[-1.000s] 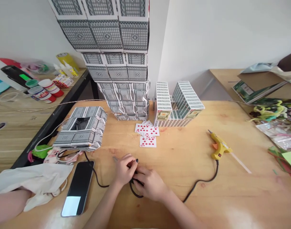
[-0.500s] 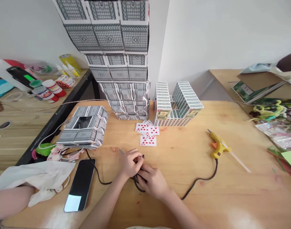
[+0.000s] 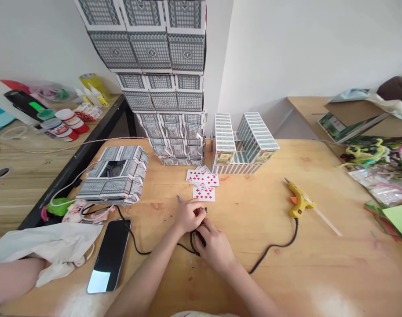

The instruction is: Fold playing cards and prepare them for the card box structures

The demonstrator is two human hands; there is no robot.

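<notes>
In the head view, my left hand (image 3: 188,216) is closed over a black cable (image 3: 192,243), its fingers pinched together. A thin grey pointed tip (image 3: 180,199) sticks out beyond this hand; its kind is unclear. My right hand (image 3: 216,247) is wrapped round a bunched part of the same cable, close against the left. What lies between the fingers is mostly hidden. Just beyond the hands lie several fanned playing cards (image 3: 203,193), red diamonds face up.
A tall tower of playing-card boxes (image 3: 184,50) stands behind, beside a U-shaped card-box stack (image 3: 224,141). To the left are a flat card-covered block (image 3: 117,187), a phone (image 3: 110,253) and another person's arm (image 3: 16,281). A yellow glue gun (image 3: 300,200) lies right.
Both hands have shifted slightly forward and right, carrying the bunched cable. The grey pointed tip has moved along with my left hand.
</notes>
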